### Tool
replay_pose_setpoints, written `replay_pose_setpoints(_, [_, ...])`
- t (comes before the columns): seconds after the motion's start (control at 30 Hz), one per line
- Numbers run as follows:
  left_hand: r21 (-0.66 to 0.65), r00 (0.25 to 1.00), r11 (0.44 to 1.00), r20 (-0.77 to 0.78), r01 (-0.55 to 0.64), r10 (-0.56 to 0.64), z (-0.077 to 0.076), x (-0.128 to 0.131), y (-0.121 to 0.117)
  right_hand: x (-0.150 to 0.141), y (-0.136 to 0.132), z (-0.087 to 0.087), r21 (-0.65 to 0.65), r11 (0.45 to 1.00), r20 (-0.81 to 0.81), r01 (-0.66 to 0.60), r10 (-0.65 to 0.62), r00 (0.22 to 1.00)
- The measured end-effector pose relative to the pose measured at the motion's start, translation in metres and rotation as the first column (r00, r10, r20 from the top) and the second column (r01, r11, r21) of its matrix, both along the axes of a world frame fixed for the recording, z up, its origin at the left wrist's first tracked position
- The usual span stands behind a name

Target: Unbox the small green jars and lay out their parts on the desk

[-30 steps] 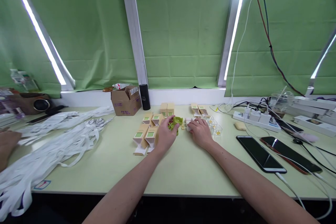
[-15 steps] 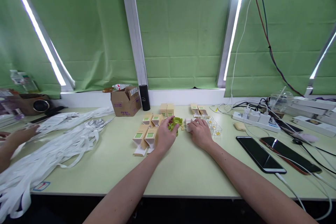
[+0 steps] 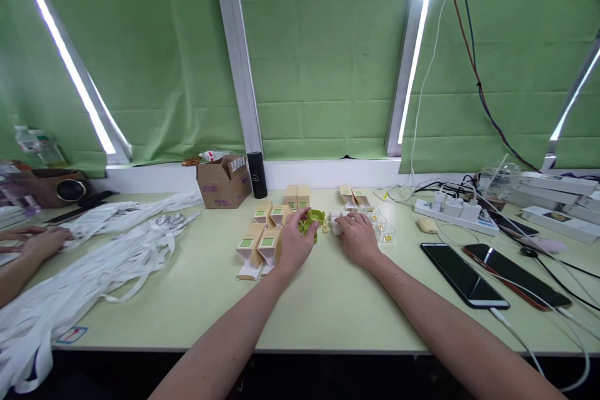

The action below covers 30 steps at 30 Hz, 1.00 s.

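Note:
My left hand (image 3: 298,240) is closed on a yellow-green plastic piece with rounded openings (image 3: 317,216), held just above the table; its lower part is partly hidden by my fingers. To its right, my right hand (image 3: 358,239) has its fingers curled over a small white piece (image 3: 335,224), mostly covered by them. Tiny yellowish bits (image 3: 325,228) lie between the hands. Beside my right hand stand several clear little cups (image 3: 387,235) with yellow inside. Left of my left hand, several tan cartons with green labels (image 3: 268,244) lie with white flaps open.
More cartons (image 3: 297,195) and open ones (image 3: 355,196) stand behind. White straps (image 3: 112,256) cover the left, where a co-worker's hands (image 3: 42,244) rest. A cardboard box (image 3: 224,184) and black bottle (image 3: 257,175) stand at the back; phones (image 3: 464,275), cables and a power strip (image 3: 457,215) lie right.
My hands hold nearly the same pose and place. At the far left, the co-worker's hands have shifted further into view over the straps. The whole view has moved very slightly.

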State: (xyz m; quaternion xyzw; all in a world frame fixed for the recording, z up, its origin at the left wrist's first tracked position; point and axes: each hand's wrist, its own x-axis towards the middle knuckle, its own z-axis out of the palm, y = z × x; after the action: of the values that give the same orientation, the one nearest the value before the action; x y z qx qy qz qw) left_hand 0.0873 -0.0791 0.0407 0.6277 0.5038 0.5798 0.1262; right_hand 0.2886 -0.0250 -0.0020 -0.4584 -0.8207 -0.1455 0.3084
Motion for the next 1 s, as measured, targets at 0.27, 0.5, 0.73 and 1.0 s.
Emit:
replay_pose_setpoints(0.27, [-0.014, 0.999, 0.999, 0.045, 0.030, -0.029, 0.001, -0.001, -0.002, 0.013, 0.004, 0.012, 0.018, 0.999, -0.260, 0.039, -0.033, 0.965])
replay_pose_setpoints(0.5, [-0.036, 0.998, 0.998, 0.046, 0.048, -0.047, 0.002, 0.000, -0.002, 0.020, 0.002, 0.015, 0.001, 0.998, -0.169, 0.058, -0.057, 0.984])
replay_pose_setpoints(0.73, [-0.031, 0.998, 0.999, 0.055, 0.045, -0.043, 0.002, 0.000, -0.003, 0.018, 0.004, 0.010, -0.061, 0.992, 0.046, 0.113, -0.110, 0.993])
replay_pose_setpoints(1.0, [-0.032, 0.998, 0.999, 0.051, 0.038, -0.036, 0.000, -0.001, -0.001, 0.017, 0.003, 0.010, -0.024, 0.992, 0.061, 0.123, -0.122, 0.991])
